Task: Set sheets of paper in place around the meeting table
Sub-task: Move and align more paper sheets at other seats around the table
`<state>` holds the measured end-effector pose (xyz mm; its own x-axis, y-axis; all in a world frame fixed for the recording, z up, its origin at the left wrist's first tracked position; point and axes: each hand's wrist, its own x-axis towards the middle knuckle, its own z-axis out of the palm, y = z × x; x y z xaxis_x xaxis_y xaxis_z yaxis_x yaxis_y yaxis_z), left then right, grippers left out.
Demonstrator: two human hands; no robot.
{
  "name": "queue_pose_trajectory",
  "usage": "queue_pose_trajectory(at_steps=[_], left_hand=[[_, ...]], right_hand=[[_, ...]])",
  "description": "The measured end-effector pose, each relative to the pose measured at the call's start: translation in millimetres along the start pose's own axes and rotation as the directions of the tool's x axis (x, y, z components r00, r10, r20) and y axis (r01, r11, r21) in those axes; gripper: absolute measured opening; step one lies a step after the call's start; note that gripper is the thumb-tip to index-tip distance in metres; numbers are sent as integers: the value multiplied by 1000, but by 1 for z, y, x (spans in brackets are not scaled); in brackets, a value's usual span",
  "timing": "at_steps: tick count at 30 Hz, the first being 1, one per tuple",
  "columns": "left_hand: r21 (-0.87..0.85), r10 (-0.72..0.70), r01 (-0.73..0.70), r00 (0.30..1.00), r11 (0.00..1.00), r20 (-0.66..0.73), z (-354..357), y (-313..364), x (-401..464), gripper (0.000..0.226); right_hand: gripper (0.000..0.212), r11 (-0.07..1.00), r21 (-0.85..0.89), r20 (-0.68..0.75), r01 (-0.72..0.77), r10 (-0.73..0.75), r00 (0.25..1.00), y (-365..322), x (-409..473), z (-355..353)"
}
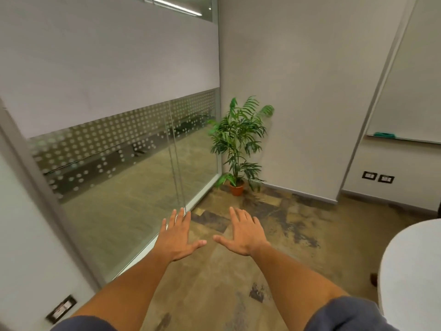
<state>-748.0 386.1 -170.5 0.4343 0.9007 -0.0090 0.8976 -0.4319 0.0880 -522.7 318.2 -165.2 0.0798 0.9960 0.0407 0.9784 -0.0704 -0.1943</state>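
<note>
No text, brand, number or sign is legible. The two wall sockets [378,177] below the whiteboard [410,91] carry small marks too blurred to read, as does the plate [61,308] low on the left wall.

A rounded white tabletop [410,271], green-leaved plant [238,137] in a terracotta-orange pot [237,188], white dots patterning the glass wall [114,137], mottled brown-and-tan floor [262,216], dark blue sleeves [346,316].
</note>
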Motion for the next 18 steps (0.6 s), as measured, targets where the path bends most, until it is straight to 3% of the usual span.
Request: queue_pose_trajectory(at_steps=[11, 18], left_hand=[[19, 84, -84, 996, 996, 4, 15, 108, 233, 119], [57, 211, -210, 977, 976, -11, 18, 189, 369, 123]], right_hand=[[122, 992, -4, 1, -127, 127, 992, 190, 153, -12], [122, 981, -13, -59, -194, 193, 979, 291, 234, -35]])
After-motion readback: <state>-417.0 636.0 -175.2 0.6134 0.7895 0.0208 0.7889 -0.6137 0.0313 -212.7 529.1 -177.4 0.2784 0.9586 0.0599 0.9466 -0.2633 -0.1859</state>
